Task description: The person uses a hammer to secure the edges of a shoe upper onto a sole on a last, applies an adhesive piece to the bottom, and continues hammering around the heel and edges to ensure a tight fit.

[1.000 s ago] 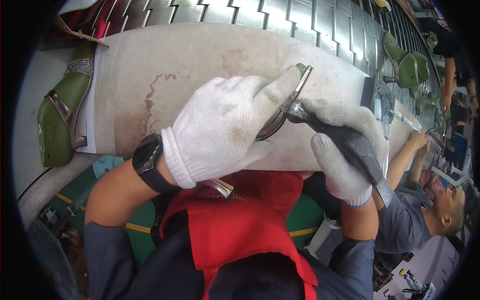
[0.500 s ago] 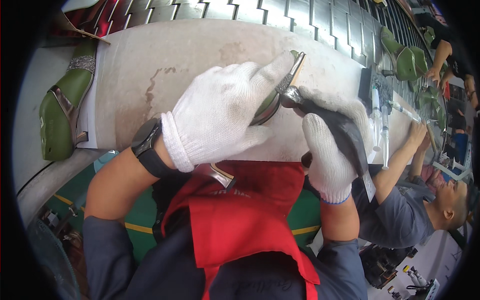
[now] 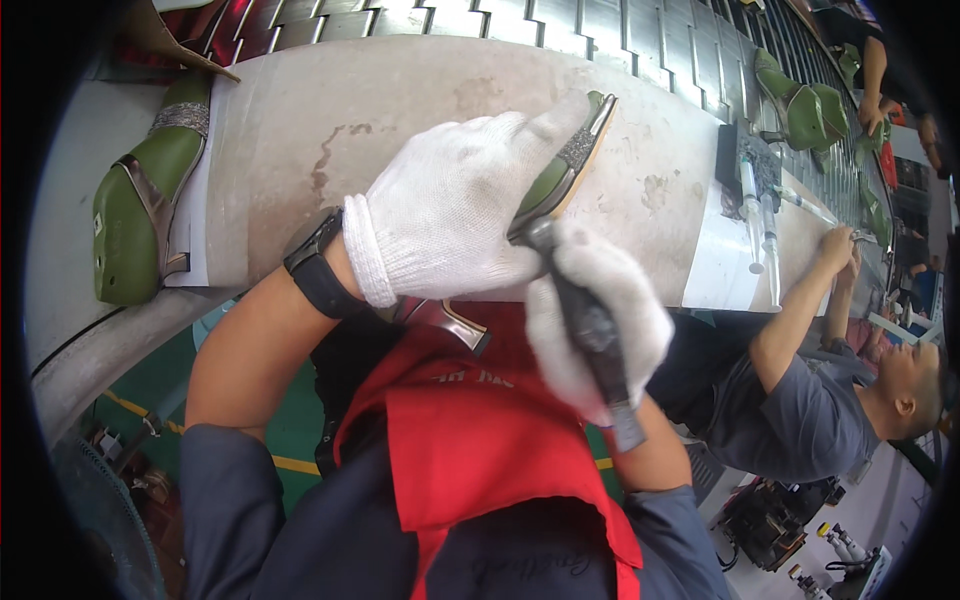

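Observation:
My gloved left hand (image 3: 445,205) is closed around a heeled sandal on a green shoe last (image 3: 548,183), lying on its side at the table's near edge. A glittery strap and the pale sole edge show past my fingers. The shoe's metallic heel (image 3: 460,326) sticks out below my palm; the middle of the shoe is hidden. In my right hand (image 3: 640,325), also gloved, is a hammer (image 3: 592,325) with a dark wrapped handle and a flat metal tail end. Its head is at the sole edge beside my left fingers; whether it touches cannot be told.
Another sandal on a green last (image 3: 165,210) stands at the left of the pale tabletop (image 3: 280,130). Beyond runs a slatted metal conveyor (image 3: 410,22). At right are syringes (image 3: 768,235), white paper (image 3: 712,265), more green lasts (image 3: 812,118) and a co-worker's hand (image 3: 838,247).
My right hand has swung left and toward me, bringing the hammer head from near the strap to lower along the sole. My left hand still grips the sandal, shifted slightly right.

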The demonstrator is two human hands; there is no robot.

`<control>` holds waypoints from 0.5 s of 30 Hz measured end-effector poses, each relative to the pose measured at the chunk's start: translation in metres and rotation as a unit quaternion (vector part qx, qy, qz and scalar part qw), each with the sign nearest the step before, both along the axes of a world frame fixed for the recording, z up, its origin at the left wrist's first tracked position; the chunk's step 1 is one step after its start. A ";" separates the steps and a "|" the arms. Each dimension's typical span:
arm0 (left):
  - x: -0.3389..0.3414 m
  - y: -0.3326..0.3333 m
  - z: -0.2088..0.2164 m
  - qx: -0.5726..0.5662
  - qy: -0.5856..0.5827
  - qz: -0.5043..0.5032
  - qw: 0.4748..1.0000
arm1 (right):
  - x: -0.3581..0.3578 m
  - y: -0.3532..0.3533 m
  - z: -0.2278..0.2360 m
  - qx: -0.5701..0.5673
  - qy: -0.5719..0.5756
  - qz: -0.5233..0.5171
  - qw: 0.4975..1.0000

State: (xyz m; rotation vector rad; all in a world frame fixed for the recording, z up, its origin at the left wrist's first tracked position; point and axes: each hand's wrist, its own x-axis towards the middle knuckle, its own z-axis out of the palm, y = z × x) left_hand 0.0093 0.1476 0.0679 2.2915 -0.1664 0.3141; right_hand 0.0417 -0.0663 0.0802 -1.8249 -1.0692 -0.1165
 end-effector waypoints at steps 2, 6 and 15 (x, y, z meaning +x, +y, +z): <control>-0.001 0.004 -0.002 -0.007 -0.011 -0.019 1.000 | -0.019 0.003 -0.004 -0.018 -0.012 -0.009 1.000; -0.008 0.016 0.002 -0.036 -0.014 -0.058 0.998 | -0.025 -0.002 0.008 0.018 0.223 0.002 0.975; -0.015 0.026 -0.016 -0.063 0.013 -0.026 0.998 | -0.015 0.003 -0.005 -0.029 -0.019 0.017 0.999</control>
